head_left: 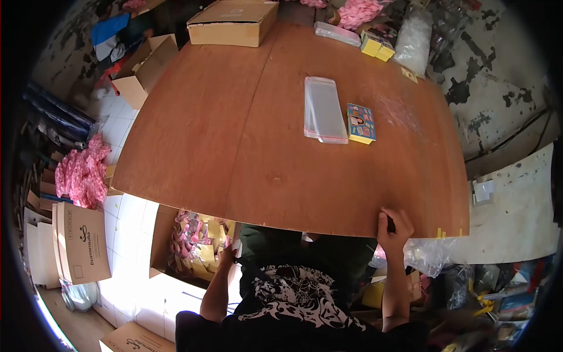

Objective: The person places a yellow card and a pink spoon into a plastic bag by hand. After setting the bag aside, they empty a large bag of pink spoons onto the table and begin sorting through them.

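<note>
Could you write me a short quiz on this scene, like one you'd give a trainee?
1. Which of the person's hands is nearer the open carton of pink and yellow pieces?
2. True or false: the clear plastic sleeves lie on the table beside the blue-covered stack.
3. The right hand is at which part of the table? A) far edge B) near edge C) centre

Key: 1. The left hand. 2. True. 3. B.

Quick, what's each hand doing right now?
Left hand: by the open box; grip can't be told.
Right hand: partly open, loosely curled at the table edge, nothing visible in it.
</note>
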{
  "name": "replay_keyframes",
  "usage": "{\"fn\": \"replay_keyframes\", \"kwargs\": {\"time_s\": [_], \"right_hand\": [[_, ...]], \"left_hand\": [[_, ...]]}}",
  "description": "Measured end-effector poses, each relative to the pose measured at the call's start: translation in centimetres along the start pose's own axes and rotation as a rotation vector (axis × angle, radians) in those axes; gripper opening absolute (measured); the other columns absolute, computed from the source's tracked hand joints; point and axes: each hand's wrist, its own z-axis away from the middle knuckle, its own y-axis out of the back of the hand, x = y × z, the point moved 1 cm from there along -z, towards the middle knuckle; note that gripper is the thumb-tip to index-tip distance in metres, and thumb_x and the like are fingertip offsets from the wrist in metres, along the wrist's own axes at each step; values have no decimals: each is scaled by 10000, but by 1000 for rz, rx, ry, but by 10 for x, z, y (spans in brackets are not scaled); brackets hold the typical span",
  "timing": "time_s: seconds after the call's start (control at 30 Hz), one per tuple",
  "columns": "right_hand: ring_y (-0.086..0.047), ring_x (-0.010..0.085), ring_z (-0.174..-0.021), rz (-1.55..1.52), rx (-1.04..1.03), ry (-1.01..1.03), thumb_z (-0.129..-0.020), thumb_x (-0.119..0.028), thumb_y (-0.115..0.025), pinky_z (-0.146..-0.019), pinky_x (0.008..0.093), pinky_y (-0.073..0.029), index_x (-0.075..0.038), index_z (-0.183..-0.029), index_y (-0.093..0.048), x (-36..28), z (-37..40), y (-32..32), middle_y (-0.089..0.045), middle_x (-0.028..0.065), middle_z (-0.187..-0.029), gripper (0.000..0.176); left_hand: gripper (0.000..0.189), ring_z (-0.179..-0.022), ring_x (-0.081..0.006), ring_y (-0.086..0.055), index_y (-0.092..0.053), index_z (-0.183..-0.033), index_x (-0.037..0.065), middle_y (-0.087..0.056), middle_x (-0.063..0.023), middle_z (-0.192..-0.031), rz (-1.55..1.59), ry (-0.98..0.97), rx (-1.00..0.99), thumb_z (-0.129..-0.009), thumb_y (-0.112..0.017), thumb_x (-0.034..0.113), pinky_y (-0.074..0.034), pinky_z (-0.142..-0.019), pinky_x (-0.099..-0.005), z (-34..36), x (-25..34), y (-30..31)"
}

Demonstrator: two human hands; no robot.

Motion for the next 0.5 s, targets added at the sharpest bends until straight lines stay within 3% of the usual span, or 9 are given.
{"fn": "replay_keyframes", "kwargs": {"time_s": [0.07,0.1,0.17,0.27,0.33,0.37,0.4,0.43,0.5], "right_hand": [[-620,253,-666,10,-23,-18,-765,-3,-667,-597,316,-481,-21,-850,-668,2,0,-2,-645,125,-784,87],[-620,253,-666,17,-17,-18,-765,-3,-667,-597,316,-481,-21,-850,-668,2,-1,-2,-645,125,-784,87],[-622,254,-662,37,-59,18,-761,-5,-669,-598,316,-486,-32,-849,-672,1,-5,-1,-649,118,-783,92],[-635,248,-667,-2,-124,-66,-765,-12,-674,-606,315,-495,-30,-841,-680,-3,-13,0,-655,110,-760,79],[-655,220,-689,-64,-240,-160,-785,-36,-684,-627,308,-507,-27,-856,-693,-2,-30,1,-670,107,-760,72],[-655,220,-689,-73,-258,-155,-785,-36,-684,-627,308,-507,-27,-856,-693,0,-38,-1,-670,107,-760,72],[-659,208,-696,-126,-309,-181,-792,-47,-689,-632,307,-510,-28,-871,-696,4,-49,-6,-676,107,-769,81],[-662,196,-703,-182,-359,-210,-800,-58,-695,-638,305,-513,-28,-885,-699,7,-59,-11,-681,106,-777,91],[-665,168,-712,-217,-423,-201,-817,-80,-701,-636,303,-518,-28,-910,-700,3,-89,-17,-690,94,-795,107]], "left_hand": [[477,-1000,-407,-614,-560,-1220,112,-656,-205,-1052,63,-117,-24,-839,-659,381,-487,-810,-490,2,-1,4],[588,-1090,-398,-589,-517,-1244,44,-613,-246,-1155,174,-5,-153,-813,-674,412,-480,-877,-460,12,13,20],[850,-1063,-475,-572,-404,-1273,-67,-573,-354,-1115,-159,150,-278,-770,-663,567,-474,-910,-502,33,17,33],[796,-1068,-421,-591,-442,-1232,-78,-589,-295,-1133,-403,140,-251,-780,-656,541,-492,-890,-485,90,50,78],[647,-949,-393,-649,-530,-1095,-66,-618,-285,-1070,-330,144,-387,-822,-631,512,-525,-834,-454,116,45,73],[609,-981,-381,-654,-543,-1075,-71,-640,-262,-1012,-83,311,-774,-847,-595,492,-537,-830,-457,121,41,72],[537,-971,-342,-667,-560,-1089,-48,-634,-240,-1049,229,482,-849,-874,-548,443,-544,-827,-445,148,74,93],[483,-930,-276,-680,-578,-1146,-20,-629,-197,-1099,463,425,-851,-893,-522,388,-553,-795,-407,175,106,130],[481,-930,-275,-680,-577,-1147,-19,-629,-195,-1101,586,392,-851,-893,-522,386,-553,-795,-406,194,140,157]]}}
